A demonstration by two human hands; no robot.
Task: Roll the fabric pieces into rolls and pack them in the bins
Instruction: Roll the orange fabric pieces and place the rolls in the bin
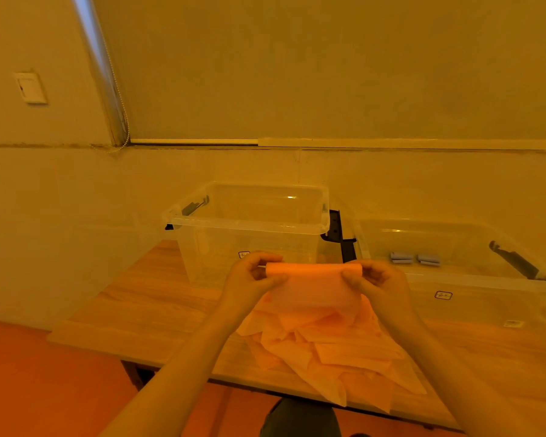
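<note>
Orange thin fabric piece [312,287] is being held up above the pile of loose orange fabric pieces [325,345] on the light wooden table [145,313], the left hand [252,275] and right hand [375,279] pinching its 2 ends so the roll stays even, before the clear plastic bin [249,222].

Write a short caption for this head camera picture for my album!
Both hands, left hand and right hand, roll an orange fabric piece above the fabric pile.
</note>
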